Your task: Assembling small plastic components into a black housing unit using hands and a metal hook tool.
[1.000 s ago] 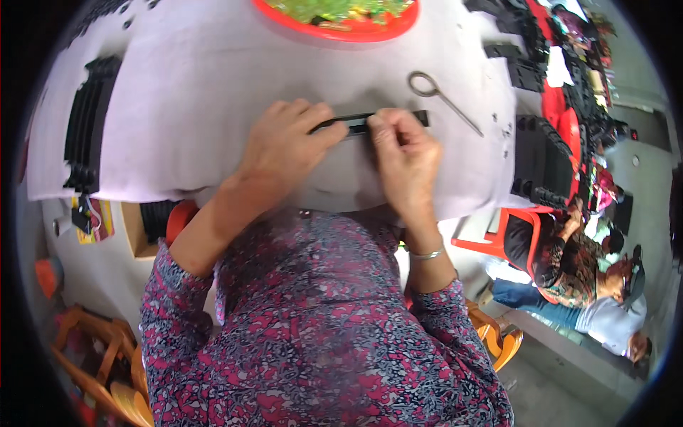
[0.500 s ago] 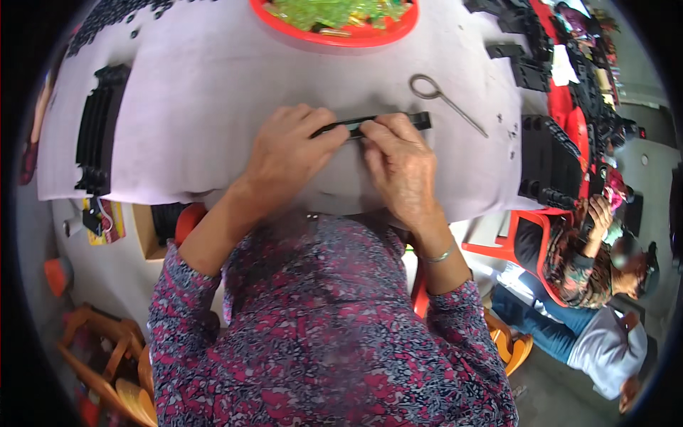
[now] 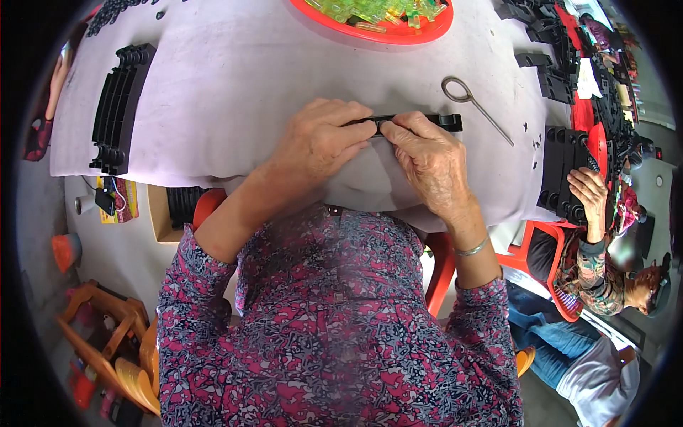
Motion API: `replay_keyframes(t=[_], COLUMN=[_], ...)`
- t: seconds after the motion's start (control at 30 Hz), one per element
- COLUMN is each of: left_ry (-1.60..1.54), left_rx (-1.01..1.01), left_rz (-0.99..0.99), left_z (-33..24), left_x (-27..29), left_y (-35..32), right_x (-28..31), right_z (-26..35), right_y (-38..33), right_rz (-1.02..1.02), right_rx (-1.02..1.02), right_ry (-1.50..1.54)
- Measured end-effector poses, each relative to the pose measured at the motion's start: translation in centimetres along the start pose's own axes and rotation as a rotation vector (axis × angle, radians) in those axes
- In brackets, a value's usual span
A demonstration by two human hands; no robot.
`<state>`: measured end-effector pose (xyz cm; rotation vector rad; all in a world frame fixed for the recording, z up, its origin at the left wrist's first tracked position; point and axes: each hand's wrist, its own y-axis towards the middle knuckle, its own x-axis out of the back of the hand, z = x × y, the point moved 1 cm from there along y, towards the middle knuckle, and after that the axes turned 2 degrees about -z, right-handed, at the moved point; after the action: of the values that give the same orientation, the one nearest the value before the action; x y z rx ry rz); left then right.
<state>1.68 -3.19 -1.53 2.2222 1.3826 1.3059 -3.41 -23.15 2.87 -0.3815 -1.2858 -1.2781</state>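
The left hand [image 3: 324, 139] and right hand [image 3: 435, 164] grip a black plastic strip [image 3: 449, 122] over the table [image 3: 270, 64], its long axis crosswise, one end jutting rightward past the right hand. Pale cloth [image 3: 192, 121] stretches left to slotted black parts [image 3: 121, 110]; the near edge lies close behind.

Strip [image 3: 447, 123]: in the left fingers [image 3: 361, 131] and right fingers [image 3: 413, 127], over the desk [image 3: 235, 71]
Tray [image 3: 384, 40]: on the desk beyond the strip, pieces [image 3: 356, 11] inside
Rod [image 3: 486, 118]: on the desk, right of the strip
Left bars [image 3: 119, 110]: desk's left side
Right bars [image 3: 560, 167]: desk's right side
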Motion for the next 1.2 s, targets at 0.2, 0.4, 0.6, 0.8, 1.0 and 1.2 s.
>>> replay_keyframes(t=[0.2, 0.4, 0.6, 0.8, 1.0, 1.2], left_ry=[0.043, 0.062, 0.099, 0.046, 0.044, 0.067], left_rx=[-0.042, -0.094, -0.112, -0.098, -0.081, -0.129], left_rz=[0.032, 0.204, 0.217, 0.153, 0.162, 0.163], left_z=[0.3, 0.6, 0.7, 0.8, 0.8, 1.3], left_x=[0.1, 1.0, 0.8, 0.4, 0.5, 0.5], left_y=[0.1, 0.9, 0.8, 0.4, 0.6, 0.5], right_x=[1.2, 1.5, 1.6, 1.6, 2.1, 2.3], right_z=[-1.7, -2.4, -2.7, -3.0, -2.5, -2.6], right_y=[1.5, 2.4, 3.1, 3.1, 3.1, 3.1], right_rz=[0.216, 0.294, 0.412, 0.432, 0.435, 0.427], right_rx=[0.144, 0.278, 0.333, 0.361, 0.304, 0.356], right_ry=[0.042, 0.083, 0.131, 0.118, 0.012, -0.053])
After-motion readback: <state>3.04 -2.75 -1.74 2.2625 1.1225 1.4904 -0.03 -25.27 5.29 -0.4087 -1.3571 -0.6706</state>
